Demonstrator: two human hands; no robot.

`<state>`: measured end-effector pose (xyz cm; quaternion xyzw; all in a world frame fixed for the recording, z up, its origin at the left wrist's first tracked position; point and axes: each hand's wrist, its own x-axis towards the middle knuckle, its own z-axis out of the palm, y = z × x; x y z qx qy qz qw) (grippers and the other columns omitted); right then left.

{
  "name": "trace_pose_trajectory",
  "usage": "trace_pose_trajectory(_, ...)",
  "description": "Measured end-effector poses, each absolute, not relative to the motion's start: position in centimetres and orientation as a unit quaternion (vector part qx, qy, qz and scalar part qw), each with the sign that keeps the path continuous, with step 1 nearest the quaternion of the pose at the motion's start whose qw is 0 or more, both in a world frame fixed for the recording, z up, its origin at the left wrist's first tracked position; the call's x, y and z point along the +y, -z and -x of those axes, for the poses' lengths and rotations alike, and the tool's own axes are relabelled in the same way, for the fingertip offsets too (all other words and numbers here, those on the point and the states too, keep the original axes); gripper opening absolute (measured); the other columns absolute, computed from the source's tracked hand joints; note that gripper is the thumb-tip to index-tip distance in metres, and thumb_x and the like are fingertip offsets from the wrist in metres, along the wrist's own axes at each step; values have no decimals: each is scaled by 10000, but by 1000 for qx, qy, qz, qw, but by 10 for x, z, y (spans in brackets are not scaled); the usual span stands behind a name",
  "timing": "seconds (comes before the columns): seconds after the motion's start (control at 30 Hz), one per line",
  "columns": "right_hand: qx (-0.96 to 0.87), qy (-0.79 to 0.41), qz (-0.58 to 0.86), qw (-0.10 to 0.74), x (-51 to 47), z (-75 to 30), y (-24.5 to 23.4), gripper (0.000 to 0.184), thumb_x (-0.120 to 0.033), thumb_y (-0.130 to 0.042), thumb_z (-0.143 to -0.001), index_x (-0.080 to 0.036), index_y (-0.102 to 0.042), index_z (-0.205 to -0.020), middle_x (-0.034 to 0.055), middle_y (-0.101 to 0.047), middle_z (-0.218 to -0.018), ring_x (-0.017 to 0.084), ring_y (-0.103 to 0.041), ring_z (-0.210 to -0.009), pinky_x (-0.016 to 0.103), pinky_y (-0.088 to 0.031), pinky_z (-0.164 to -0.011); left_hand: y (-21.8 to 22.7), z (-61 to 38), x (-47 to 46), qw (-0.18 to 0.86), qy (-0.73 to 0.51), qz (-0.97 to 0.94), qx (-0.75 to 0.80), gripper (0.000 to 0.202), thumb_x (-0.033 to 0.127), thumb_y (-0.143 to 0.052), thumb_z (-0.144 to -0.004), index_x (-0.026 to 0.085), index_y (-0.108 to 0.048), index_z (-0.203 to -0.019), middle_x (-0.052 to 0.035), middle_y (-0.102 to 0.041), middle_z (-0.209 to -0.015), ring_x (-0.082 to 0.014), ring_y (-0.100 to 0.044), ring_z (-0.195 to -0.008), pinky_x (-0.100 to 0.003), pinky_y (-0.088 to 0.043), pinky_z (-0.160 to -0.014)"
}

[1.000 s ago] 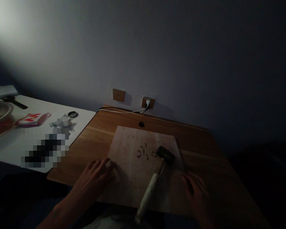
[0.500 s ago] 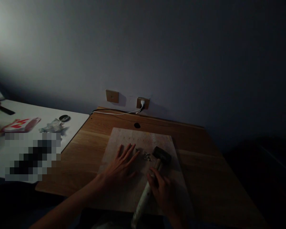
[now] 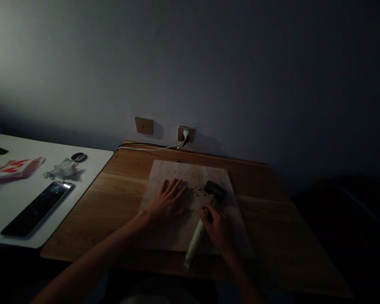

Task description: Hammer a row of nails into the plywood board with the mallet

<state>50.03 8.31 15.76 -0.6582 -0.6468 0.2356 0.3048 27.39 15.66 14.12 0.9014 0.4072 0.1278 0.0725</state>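
My left hand (image 3: 166,199) lies flat with fingers spread on a pale wooden board (image 3: 164,238). In my right hand (image 3: 218,223) is a mallet (image 3: 195,242), gripped high on its light, worn handle. Its dark head (image 3: 215,190) rests at the right part of the board or just over it; I cannot tell which. Several small metal nails or screws (image 3: 196,191) lie loose between my left fingertips and the mallet head. Along the board's far side runs a row of small dark marks (image 3: 185,173), too small to make out.
The board lies on a brown wooden table (image 3: 278,236). To the left, a white table (image 3: 95,162) bears a phone (image 3: 38,209), crumpled clear plastic (image 3: 65,169), a dark round object (image 3: 79,157) and a red-and-white packet (image 3: 17,168). Cables run to a wall socket (image 3: 186,134).
The board has shifted away from me on the table, with both hands and the mallet moving along. The loose metal pieces are spread a little differently. My view has tilted slightly.
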Motion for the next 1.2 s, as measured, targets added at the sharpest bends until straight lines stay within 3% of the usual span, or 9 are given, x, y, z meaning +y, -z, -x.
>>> trace_pose_trajectory(0.17,-515,-349,642,448,85,-510,-153,468,-483,-573,-856,-220,-643,-1237,90,-752,-1060,247,-723,-877,355,-576,-758,-145,-284,167,73,-155,-893,416,642,479,-546,-979,179,-410,-1529,-173,-454,-1554,-354,-345,-1478,-608,-205,-1228)
trace_pose_trajectory(0.27,-393,-475,622,483,85,-527,-156,800,-486,-658,-786,-255,-383,-1501,77,-726,-1082,222,-716,-741,311,-558,-561,-149,-297,181,88,-182,-890,409,485,365,-573,-966,201,-534,-1421,-140,-582,-1414,-306,-495,-1348,-531,-323,-1200)
trace_pose_trajectory(0.37,-347,-550,603,463,86,-541,-157,817,-494,-696,-745,-246,-428,-1476,67,-713,-1017,145,-612,-542,212,-395,-369,-148,-311,198,117,-206,-890,391,449,326,-549,-974,164,-555,-1393,-152,-595,-1395,-285,-532,-1317,-476,-397,-1171)
trace_pose_trajectory(0.47,-354,-515,621,474,88,-545,-155,711,-506,-678,-744,-223,-533,-1380,42,-696,-945,93,-496,-458,191,-321,-326,-143,-322,209,138,-205,-904,348,521,353,-538,-989,107,-493,-1447,-192,-521,-1493,-317,-434,-1437,-503,-342,-1225)
trace_pose_trajectory(0.6,-359,-432,659,500,95,-545,-151,762,-521,-657,-737,-257,-470,-1427,40,-679,-1033,87,-474,-466,203,-357,-331,-138,-333,211,169,-203,-921,286,575,339,-575,-976,97,-441,-1481,-194,-489,-1532,-307,-380,-1486,-477,-344,-1240)
trace_pose_trajectory(0.8,-357,-404,660,523,99,-547,-147,830,-559,-660,-746,-237,-416,-1471,66,-668,-1101,79,-448,-469,214,-362,-350,-139,-355,208,188,-202,-928,252,413,263,-507,-999,88,-542,-1372,-182,-547,-1482,-281,-416,-1464,-428,-408,-1206)
trace_pose_trajectory(0.9,-346,-393,677,517,98,-545,-146,847,-579,-640,-773,-225,-397,-1503,50,-682,-992,90,-441,-457,222,-362,-370,-142,-363,209,198,-207,-928,239,349,245,-474,-1012,106,-584,-1312,-171,-567,-1458,-262,-422,-1459,-396,-414,-1200)
trace_pose_trajectory(1.0,-329,-381,708,496,97,-541,-147,855,-623,-582,-830,-211,-367,-1547,29,-670,-846,122,-460,-459,245,-384,-404,-147,-364,211,204,-217,-924,238,347,218,-422,-1016,105,-586,-1301,-153,-584,-1410,-237,-484,-1386,-357,-440,-1150)
trace_pose_trajectory(1.2,-309,-358,718,511,97,-536,-152,842,-663,-570,-823,-229,-427,-1530,98,-700,-1125,138,-527,-552,260,-404,-471,-160,-361,218,134,-163,-925,315,313,238,-650,-866,158,-654,-1168,-131,-612,-1197,-275,-563,-1142,-435,-473,-1028)
